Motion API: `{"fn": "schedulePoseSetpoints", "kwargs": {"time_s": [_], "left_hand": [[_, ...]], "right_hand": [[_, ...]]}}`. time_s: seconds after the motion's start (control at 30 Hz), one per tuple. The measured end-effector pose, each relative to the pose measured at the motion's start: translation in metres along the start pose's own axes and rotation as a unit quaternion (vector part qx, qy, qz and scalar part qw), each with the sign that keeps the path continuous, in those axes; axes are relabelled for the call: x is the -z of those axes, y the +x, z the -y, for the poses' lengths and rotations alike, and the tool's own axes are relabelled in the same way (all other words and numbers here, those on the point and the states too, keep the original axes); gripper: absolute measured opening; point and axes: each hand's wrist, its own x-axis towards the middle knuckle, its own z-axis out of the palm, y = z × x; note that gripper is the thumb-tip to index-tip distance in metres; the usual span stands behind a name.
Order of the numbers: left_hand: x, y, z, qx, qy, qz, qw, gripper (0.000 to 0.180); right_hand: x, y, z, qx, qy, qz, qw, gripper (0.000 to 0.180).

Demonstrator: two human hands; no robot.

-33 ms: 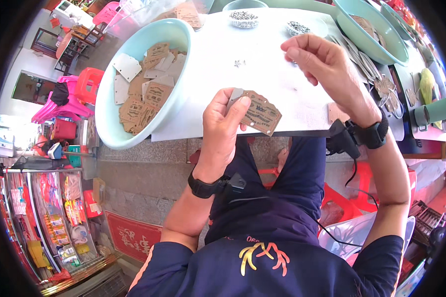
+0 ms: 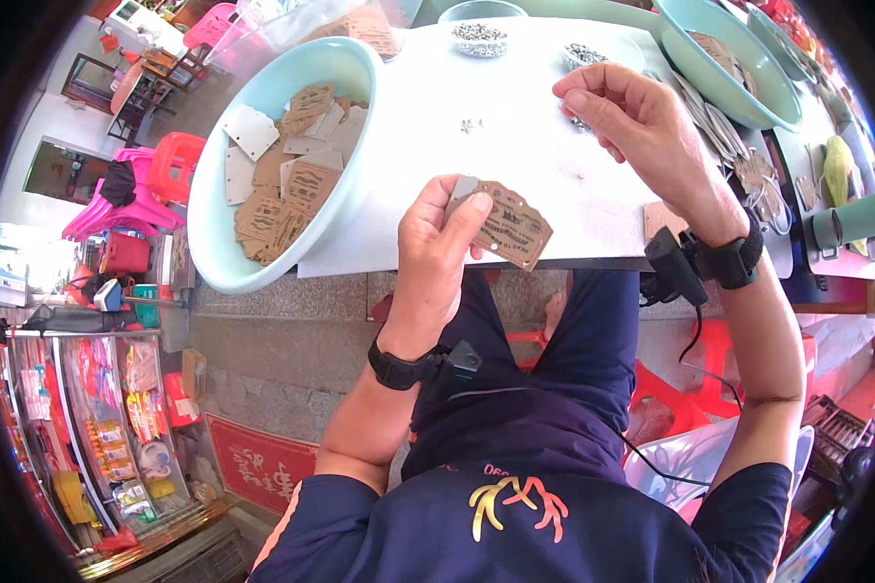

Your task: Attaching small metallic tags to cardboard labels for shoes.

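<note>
My left hand (image 2: 436, 253) is closed on a brown printed cardboard tag (image 2: 517, 229) with a scalloped edge and small holes, above the table's near edge. A grey piece shows beside my thumb at the tag's left end. My right hand (image 2: 624, 126) is raised over the table's right side, thumb and forefinger pinched together. Whatever they hold, if anything, is too small to make out. Under it lie a few small metal pieces (image 2: 579, 124). More small metal pieces (image 2: 471, 125) are scattered on the white table top (image 2: 413, 117).
At the left, a pale green basin (image 2: 202, 214) holds brown and white tags. Two clear dishes of metal bits, a left dish (image 2: 478, 47) and a right dish (image 2: 583, 56), stand at the back. Another green basin (image 2: 783, 107) and a bundle of strips (image 2: 702, 115) are at the right.
</note>
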Motion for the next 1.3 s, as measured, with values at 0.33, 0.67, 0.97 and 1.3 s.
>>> {"fn": "schedulePoseSetpoints", "kwargs": {"time_s": [0.33,0.67,0.97,1.3], "left_hand": [[0.028,-0.003,0.002,-0.021,-0.010,0.211,0.977,0.012],[0.032,0.001,0.001,0.018,0.023,0.210,0.977,0.009],[0.028,0.000,-0.001,0.031,0.008,0.203,0.979,0.012],[0.025,0.000,0.007,0.021,-0.052,0.145,0.988,0.019]], "right_hand": [[-0.026,0.050,-0.029,0.049,-0.169,0.111,0.978,0.019],[-0.062,0.086,-0.044,0.058,-0.232,0.117,0.964,0.017],[-0.072,0.100,-0.042,0.110,-0.402,0.143,0.898,0.019],[-0.029,0.057,-0.028,0.072,-0.316,0.210,0.922,0.023]]}}
